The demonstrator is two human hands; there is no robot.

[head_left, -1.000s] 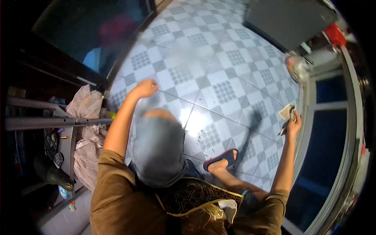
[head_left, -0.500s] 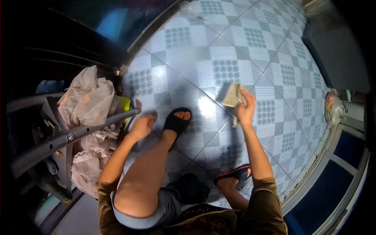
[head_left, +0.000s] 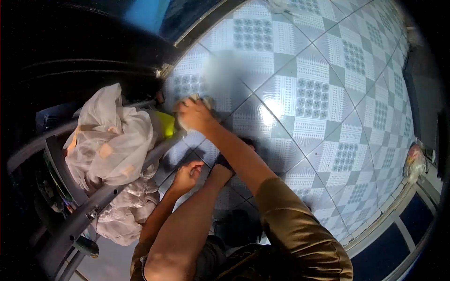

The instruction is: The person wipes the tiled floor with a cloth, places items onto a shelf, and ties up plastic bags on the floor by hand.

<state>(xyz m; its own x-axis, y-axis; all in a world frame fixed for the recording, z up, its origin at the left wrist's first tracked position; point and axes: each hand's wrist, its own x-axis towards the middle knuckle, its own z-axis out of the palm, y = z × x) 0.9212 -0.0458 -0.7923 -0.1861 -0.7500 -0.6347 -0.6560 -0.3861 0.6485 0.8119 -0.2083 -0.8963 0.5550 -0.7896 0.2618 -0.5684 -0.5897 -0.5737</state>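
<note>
A pale beige folded cloth (head_left: pixel 207 100) is mostly covered by my right hand (head_left: pixel 194 115), whose fingers press over it low by the tiled floor (head_left: pixel 269 105). My right arm reaches across to the left, over my leg. My left hand (head_left: pixel 187 178) hangs beside my shin with its fingers curled, and nothing shows in it. Close to my right hand, on its left, are a metal frame bar (head_left: pixel 154 157) and a bright yellow piece (head_left: pixel 165 124).
White mesh-like bags (head_left: pixel 115 140) bulge from the metal rack on the left. Behind them stands a dark cabinet (head_left: pixel 93 61). A plastic bag with colourful contents (head_left: pixel 415 162) lies by the right wall, near a blue-panelled door (head_left: pixel 389 246).
My right hand has swung from the right side across to the left with the cloth, near the rack. My left hand is slightly lower and further right in view. The camera view has shifted.
</note>
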